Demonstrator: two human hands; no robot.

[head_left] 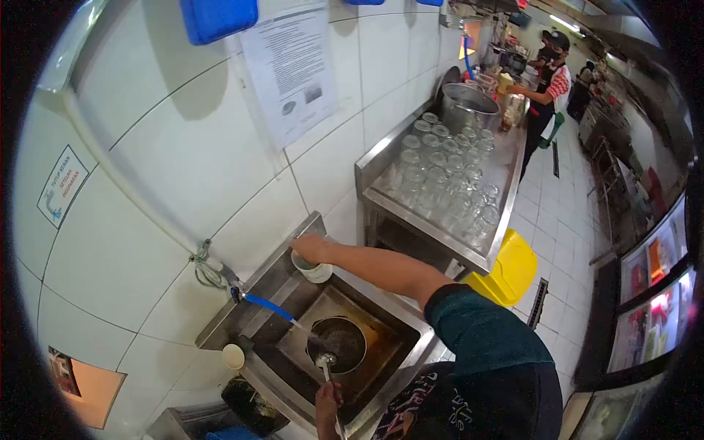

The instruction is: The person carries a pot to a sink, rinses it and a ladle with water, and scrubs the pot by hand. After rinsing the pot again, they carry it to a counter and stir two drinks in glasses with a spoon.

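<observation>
My left hand (328,405) is closed round the long handle of a metal ladle (326,361). The ladle's head is over a dark round pan (345,345) in the steel sink (389,367). Water runs from a blue hose (270,306) on the tap towards the ladle head and pan. My right hand (312,249) reaches across to a white tub (315,272) at the sink's back corner. It is at the tub's mouth, and its fingers are hidden, so whether they grip anything does not show.
Several upturned glasses (440,165) and a large metal pot (469,106) stand on a steel counter (381,199). A yellow bin (513,268) is below it. A small cup (233,356) sits on the sink's left edge. A co-worker (554,81) stands along the counter.
</observation>
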